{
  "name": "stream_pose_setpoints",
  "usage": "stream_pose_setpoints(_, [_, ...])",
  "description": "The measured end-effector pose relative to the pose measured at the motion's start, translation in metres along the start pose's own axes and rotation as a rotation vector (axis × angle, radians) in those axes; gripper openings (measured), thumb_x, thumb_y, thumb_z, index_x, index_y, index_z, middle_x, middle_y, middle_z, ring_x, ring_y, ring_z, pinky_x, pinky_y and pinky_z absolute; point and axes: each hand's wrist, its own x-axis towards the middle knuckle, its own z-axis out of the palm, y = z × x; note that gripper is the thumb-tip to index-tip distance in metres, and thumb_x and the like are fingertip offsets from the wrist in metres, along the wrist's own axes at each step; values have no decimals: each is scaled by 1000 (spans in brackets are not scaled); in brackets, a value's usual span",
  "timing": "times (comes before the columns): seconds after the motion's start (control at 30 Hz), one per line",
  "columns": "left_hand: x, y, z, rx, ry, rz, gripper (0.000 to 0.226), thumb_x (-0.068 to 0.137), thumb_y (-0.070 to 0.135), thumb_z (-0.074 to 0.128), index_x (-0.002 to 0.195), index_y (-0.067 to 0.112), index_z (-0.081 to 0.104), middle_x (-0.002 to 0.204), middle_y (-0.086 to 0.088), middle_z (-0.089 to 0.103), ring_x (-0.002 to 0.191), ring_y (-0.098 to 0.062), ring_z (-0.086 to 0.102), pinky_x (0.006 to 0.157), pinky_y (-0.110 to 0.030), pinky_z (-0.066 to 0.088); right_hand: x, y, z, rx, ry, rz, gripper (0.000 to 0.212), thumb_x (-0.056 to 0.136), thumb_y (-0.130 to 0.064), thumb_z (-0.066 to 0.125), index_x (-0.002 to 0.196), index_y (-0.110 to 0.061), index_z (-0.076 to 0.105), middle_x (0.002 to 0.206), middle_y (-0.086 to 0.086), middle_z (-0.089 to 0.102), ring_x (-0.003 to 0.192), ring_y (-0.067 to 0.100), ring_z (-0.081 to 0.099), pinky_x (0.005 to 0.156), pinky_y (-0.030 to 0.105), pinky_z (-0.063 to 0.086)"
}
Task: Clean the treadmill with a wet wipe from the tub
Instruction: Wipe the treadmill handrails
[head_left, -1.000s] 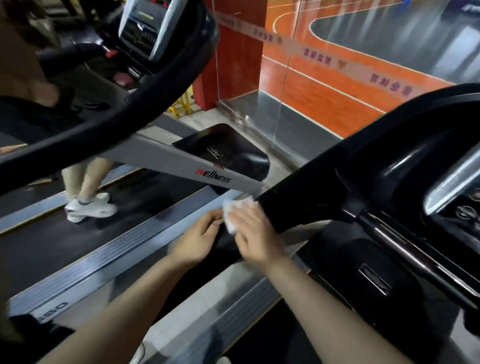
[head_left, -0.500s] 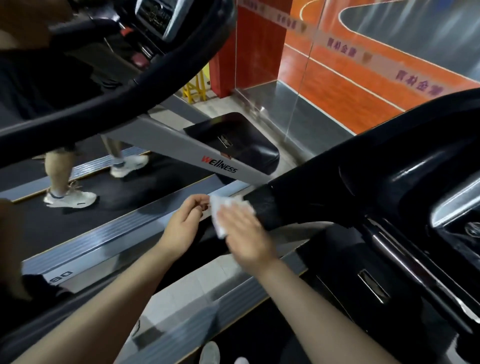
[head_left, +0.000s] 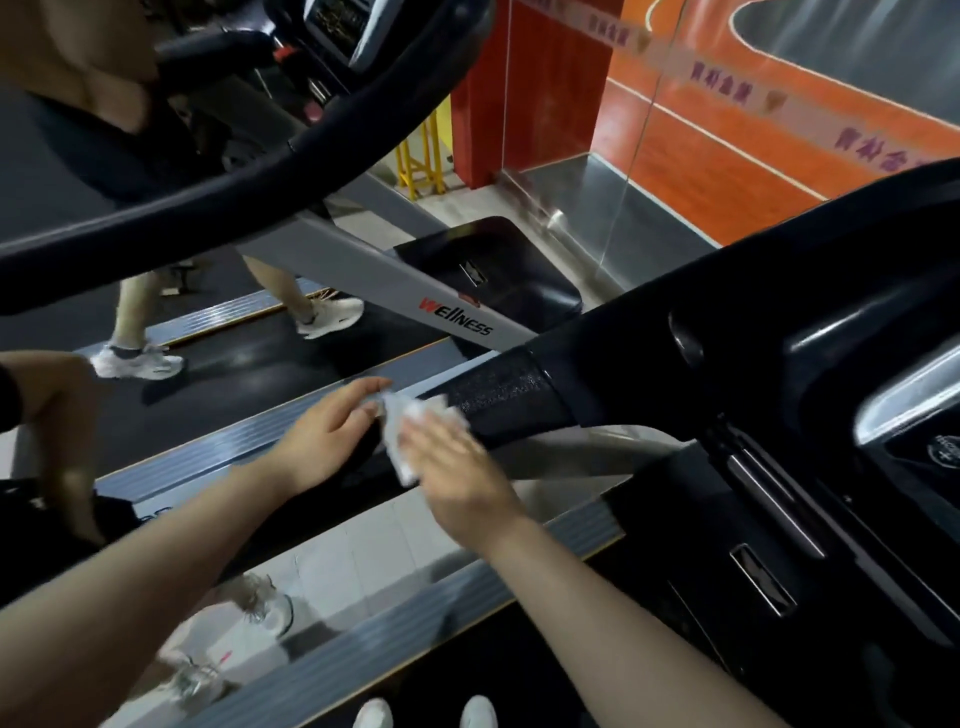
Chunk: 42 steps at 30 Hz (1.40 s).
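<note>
Wet wipe (head_left: 402, 441) is pressed flat against the treadmill handrail (head_left: 498, 410) by the open-fingered right hand (head_left: 457, 473); its edge is pinched by the left hand (head_left: 332, 436). Wiping is judged underway; an onward stroke is called for.

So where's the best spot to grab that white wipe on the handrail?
Probably its free corner, hanging below the right hand, pinched from the left side, where the left hand already is. The rest lies flat under the palm against the black handrail.
</note>
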Motion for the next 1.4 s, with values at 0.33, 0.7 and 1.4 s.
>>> stream_pose_setpoints(0.33, [10, -43, -57, 328, -183, 202, 76, 89, 66, 22, 152, 25, 37, 153, 12, 35, 142, -7, 29, 116, -22, 15, -1, 28, -22, -223, 293, 544, 49, 88, -7, 46, 135, -5, 57, 145, 8, 52, 140, 31, 40, 117, 49, 30])
stream_pose_setpoints(0.7, [11, -101, -135, 469, -309, 348, 79, 90, 67, 22, 152, 21, 37, 155, 4, 35, 144, -13, 29, 118, -24, 14, 16, -21, 14, -118, 204, 580, 53, 90, -2, 39, 141, -7, 52, 148, 10, 48, 140, 22, 35, 117, 53, 26])
stream_pose_setpoints(1.4, [-94, -244, -241, 592, -337, 306, 84, 86, 68, 16, 152, 20, 38, 157, 0, 35, 147, -19, 28, 118, -26, 10, 42, -272, 149, 92, 134, 347, 50, 86, -3, 39, 132, -1, 58, 137, 15, 57, 133, 36, 46, 112, 51, 35])
